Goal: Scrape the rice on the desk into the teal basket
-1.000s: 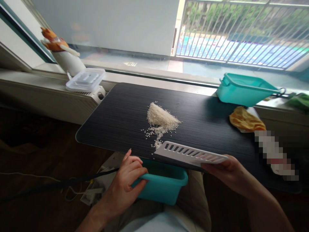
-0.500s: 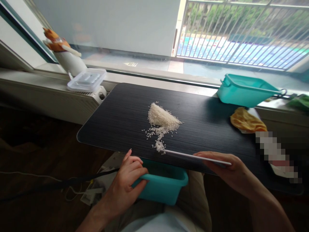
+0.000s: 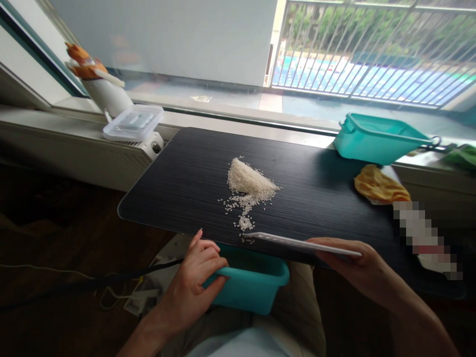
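Note:
A heap of white rice [image 3: 250,179] lies on the dark tabletop [image 3: 178,173], with a thin trail of grains running toward the near edge. My right hand [image 3: 347,253] is closed round the handle of a flat white rice paddle [image 3: 284,241]. The paddle's tip points left and sits beside the loose grains at the end of the trail. Below the table's near edge, my left hand [image 3: 203,267] grips the left rim of a teal plastic bin [image 3: 249,292], thumb outside. The bin rests at my lap, and its inside is mostly dark.
Another teal bin [image 3: 379,139] stands at the back right by the window, beside a crumpled yellow cloth [image 3: 381,186]. A blurred-out item lies on the right side. At the left, a clear plastic container [image 3: 134,122] sits on the radiator [image 3: 67,144].
My right hand has drawn the paddle slightly right and turned it, so more of its flat face shows. Some grains have shifted near its tip. My left hand stays on the bin.

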A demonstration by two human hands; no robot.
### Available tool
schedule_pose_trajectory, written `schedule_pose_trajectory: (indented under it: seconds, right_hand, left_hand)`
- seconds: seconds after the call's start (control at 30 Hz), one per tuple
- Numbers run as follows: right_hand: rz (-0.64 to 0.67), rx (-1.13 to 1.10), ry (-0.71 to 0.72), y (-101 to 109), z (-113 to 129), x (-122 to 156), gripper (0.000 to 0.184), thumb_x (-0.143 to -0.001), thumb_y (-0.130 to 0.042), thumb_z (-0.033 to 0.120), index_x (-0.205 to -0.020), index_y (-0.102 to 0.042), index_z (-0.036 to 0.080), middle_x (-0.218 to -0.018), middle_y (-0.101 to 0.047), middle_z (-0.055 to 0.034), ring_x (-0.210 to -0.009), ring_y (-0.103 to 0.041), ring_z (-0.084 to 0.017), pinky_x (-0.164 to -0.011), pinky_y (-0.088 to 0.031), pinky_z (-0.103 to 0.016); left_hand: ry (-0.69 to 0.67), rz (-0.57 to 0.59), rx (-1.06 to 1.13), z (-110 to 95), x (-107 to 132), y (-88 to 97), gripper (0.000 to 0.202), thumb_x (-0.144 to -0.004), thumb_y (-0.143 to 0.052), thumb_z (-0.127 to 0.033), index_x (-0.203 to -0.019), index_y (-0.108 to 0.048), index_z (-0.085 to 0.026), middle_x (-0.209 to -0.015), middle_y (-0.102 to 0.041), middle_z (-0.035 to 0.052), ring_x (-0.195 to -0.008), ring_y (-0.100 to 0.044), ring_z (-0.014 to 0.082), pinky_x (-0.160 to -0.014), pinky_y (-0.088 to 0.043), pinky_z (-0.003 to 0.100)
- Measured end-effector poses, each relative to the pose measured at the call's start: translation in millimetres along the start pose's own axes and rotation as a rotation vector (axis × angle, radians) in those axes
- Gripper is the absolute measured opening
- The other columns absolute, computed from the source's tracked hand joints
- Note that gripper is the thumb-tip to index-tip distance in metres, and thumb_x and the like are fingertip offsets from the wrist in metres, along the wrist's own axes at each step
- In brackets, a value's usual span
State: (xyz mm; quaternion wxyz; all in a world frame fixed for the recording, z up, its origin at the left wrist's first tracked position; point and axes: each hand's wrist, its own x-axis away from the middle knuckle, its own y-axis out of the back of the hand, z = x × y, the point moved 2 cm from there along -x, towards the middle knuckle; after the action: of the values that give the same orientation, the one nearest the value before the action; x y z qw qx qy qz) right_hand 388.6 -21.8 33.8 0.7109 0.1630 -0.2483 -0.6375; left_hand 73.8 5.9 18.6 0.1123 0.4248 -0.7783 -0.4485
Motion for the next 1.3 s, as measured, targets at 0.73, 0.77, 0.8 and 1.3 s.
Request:
schedule_pose_trajectory:
  seconds: [0.73, 0.77, 0.8, 1.3]
  right_hand:
    - [-0.444, -0.138, 0.077, -37, -22, 27, 0.023, -0.073, -0.067, 0.034, -0.09, -0.074, 0.02, -0.09, -0.075, -0.0038, -0.086, -0.069, -0.027, -0.081, -0.055, -0.038]
    - [-0.474, -0.146, 0.079, -40, -23, 28, 0.023, -0.072, -0.068, 0.034, -0.089, -0.075, 0.02, -0.089, -0.075, -0.004, -0.085, -0.069, -0.027, -0.082, -0.054, -0.039]
    - [-0.493, -0.15, 0.082, -41, -25, 28, 0.023, -0.071, -0.069, 0.035, -0.087, -0.075, 0.02, -0.087, -0.075, -0.0042, -0.084, -0.069, -0.027, -0.081, -0.054, -0.039]
    - [-0.526, -0.502, 0.154, -42, -19, -7, 0.036, -0.055, -0.079, 0.045, -0.079, -0.076, 0.018, -0.085, -0.076, -0.0064, -0.085, -0.069, -0.028, -0.083, -0.054, -0.04]
  left_hand:
    - [-0.071, -0.15, -0.058, 12, 27, -24.1, 0.009, -0.078, -0.057, -0.015, -0.082, -0.063, -0.02, -0.075, -0.063, 0.0004, -0.09, -0.055, 0.0184, -0.105, -0.029, 0.049]
    - [-0.073, -0.147, -0.063, 12, 32, -25.5, 0.01, -0.077, -0.058, -0.014, -0.082, -0.064, -0.02, -0.076, -0.063, 0.0005, -0.09, -0.054, 0.0184, -0.104, -0.03, 0.048]
    - [-0.07, -0.146, -0.067, 12, 36, -26.6, 0.011, -0.076, -0.058, -0.013, -0.082, -0.064, -0.02, -0.077, -0.063, 0.0007, -0.089, -0.054, 0.0183, -0.103, -0.032, 0.046]
    - [-0.041, -0.087, -0.114, 23, 57, -49.0, 0.011, -0.067, -0.064, -0.008, -0.063, -0.063, -0.019, -0.071, -0.063, 0.0018, -0.088, -0.054, 0.0211, -0.078, -0.048, 0.033]
